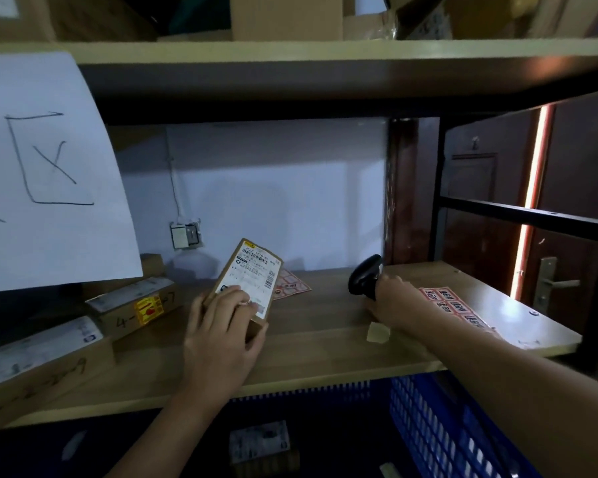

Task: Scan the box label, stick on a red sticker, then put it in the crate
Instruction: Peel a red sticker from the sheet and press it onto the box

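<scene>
At a dim wooden shelf [318, 353], a person's left hand [221, 326] grips a small cardboard box [242, 288], fingers wrapped over its near end and tilting it so the shipping label [252, 274] faces up, long axis running near-left to far-right. The right hand [390, 298], closed around a black barcode scanner [365, 276], sits just right of the box, its head turned toward the label. A red sticker sheet [456, 305] lies under the right forearm; the blue crate [439, 429] waits below.
</scene>
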Available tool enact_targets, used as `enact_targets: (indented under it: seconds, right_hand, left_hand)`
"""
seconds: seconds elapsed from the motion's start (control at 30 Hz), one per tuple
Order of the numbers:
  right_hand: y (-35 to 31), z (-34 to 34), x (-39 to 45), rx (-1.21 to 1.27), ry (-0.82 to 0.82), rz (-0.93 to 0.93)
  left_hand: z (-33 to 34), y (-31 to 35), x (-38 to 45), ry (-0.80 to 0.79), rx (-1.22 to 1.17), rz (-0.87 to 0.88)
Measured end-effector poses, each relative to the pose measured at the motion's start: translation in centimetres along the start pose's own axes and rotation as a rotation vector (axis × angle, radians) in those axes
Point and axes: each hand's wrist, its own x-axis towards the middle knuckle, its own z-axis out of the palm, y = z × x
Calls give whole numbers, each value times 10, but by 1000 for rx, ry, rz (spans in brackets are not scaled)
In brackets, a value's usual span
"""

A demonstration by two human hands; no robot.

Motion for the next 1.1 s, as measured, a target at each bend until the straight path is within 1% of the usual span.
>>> enact_targets:
  seconds: [0.1,0.2,0.37,0.5,0.57,0.67,0.73,0.8,0.93,1.0,1.1]
  right_hand:
    - [5,6,1,-83,5,-7]
    - [5,10,1,-166,-15,-27]
    - [4,7,0,-178,-34,-18]
    - [-1,5,-4,-160,-25,25]
    - [-7,3,-6,-157,37,19]
    - [-22,-3,-4,-162,246,-110]
    - [-39,-9,0,-79,295,-181]
    - [-58,-11,7,-27,255,-236]
    - [-97,10,26,38,84,-321]
    - [-117,23,40,71,-3,-319]
    - [-146,37,64,78,-95,-339]
  left_hand:
    - [-3,1,3,-36,-3,-73]
    - [-4,1,3,-59,-8,-89]
    - [-8,0,4,-85,-45,-184]
    - [-11,1,7,-83,-81,-256]
    - [-12,1,8,-82,-101,-283]
    - [-14,3,8,-97,-113,-306]
    - [-16,3,8,-105,-123,-311]
    - [-20,3,8,-111,-134,-315]
    - [-34,-5,7,-110,-146,-319]
    - [-41,-8,2,-101,-147,-282]
    - [-48,-15,-10,-32,-153,-204]
